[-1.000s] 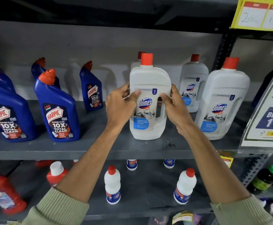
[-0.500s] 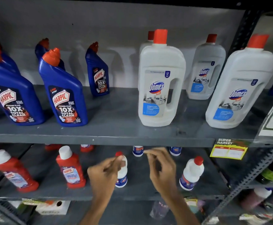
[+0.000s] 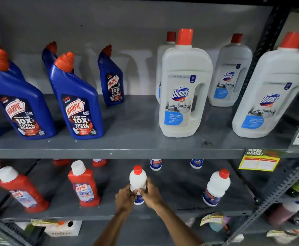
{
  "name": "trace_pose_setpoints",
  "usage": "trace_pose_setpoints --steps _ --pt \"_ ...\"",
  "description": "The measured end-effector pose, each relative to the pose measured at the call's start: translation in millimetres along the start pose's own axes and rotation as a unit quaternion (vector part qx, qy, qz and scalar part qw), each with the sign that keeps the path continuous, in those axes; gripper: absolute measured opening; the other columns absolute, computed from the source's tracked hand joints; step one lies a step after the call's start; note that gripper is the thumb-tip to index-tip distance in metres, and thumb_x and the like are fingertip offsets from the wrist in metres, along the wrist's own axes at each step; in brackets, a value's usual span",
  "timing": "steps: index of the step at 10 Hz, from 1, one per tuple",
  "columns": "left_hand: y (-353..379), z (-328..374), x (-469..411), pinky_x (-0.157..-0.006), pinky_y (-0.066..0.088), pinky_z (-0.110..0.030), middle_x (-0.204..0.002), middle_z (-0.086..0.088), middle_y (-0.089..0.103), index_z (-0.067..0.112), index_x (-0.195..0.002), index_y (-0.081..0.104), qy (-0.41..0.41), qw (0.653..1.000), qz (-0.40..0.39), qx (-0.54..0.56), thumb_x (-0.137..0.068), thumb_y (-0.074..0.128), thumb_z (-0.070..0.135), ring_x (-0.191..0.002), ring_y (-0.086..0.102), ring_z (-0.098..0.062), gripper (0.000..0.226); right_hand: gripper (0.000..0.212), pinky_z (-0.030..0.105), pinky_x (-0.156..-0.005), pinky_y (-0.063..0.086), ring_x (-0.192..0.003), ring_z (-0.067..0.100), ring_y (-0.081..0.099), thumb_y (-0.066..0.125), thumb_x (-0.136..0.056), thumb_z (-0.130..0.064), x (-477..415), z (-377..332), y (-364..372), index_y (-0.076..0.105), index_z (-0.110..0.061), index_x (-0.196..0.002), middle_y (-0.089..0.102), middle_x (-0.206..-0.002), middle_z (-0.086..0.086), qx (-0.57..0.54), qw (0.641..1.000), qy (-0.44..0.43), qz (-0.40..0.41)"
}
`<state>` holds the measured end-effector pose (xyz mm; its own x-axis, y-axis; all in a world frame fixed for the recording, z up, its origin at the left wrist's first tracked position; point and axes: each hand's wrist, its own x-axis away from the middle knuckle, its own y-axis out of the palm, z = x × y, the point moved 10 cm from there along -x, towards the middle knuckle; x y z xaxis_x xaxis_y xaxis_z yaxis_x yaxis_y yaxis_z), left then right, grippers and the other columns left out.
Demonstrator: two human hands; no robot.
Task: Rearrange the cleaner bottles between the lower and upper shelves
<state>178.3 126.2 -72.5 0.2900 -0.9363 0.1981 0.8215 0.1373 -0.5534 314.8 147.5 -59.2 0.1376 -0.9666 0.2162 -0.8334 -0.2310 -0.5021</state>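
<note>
On the lower shelf [image 3: 180, 213], a red Harpic bottle [image 3: 83, 185] stands left of the hands. The left hand [image 3: 125, 198] wraps the left side of a small white bottle [image 3: 138, 180] with a red cap, fingers curled on its lower body; the right hand [image 3: 150, 194] clasps the opposite side, so the bottle sits upright between both palms, its base at the shelf surface. A matching white bottle [image 3: 216, 188] stands farther right. Above, on the upper shelf [image 3: 127, 148], a large Domex bottle [image 3: 184, 86] stands free.

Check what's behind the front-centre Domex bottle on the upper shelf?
Another white bottle stands right behind the front Domex bottle: its red cap and left edge show. Its label and most of its body are covered, so its brand can't be confirmed.
</note>
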Motion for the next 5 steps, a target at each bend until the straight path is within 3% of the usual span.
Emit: trace_pose_setpoints --steps 3,4,5 --pt "56.0 43.1 11.0 -0.069 0.037 -0.016 -0.104 -0.013 0.077 0.011 -0.106 0.072 0.06 0.997 -0.042 -0.029 -0.089 0.063 0.019 -0.103 0.07 -0.029 0.021 0.052 0.036 -0.103 0.046 -0.126 0.03 0.057 0.059 -0.09 -0.006 14.5 34.2 -60.3 0.042 -0.013 -0.138 0.061 -0.137 0.01 -0.022 0.996 0.045 0.073" --pt "64.9 55.7 14.7 -0.073 0.043 -0.02 -0.106 -0.012 0.077 0.011 -0.109 0.07 0.066 0.996 -0.06 -0.031 -0.091 0.063 0.022 -0.104 0.069 -0.03 0.023 0.051 0.036 -0.103 0.045 -0.127 0.029 0.056 0.056 -0.091 -0.004 14.5 39.3 -71.9 0.041 -0.014 -0.139 0.059 -0.139 0.01 -0.032 0.995 0.051 0.078" --pt "75.0 63.4 23.2 -0.092 0.048 -0.034 -0.116 -0.013 0.074 0.015 -0.126 0.061 0.099 0.99 -0.076 -0.06 -0.093 0.058 0.029 -0.114 0.064 -0.034 0.036 0.059 0.036 -0.108 0.042 -0.132 0.029 0.053 0.061 -0.09 -0.012 19.4 48.9 -79.6 0.036 -0.014 -0.144 0.054 -0.146 0.01 -0.021 0.996 0.026 0.079"
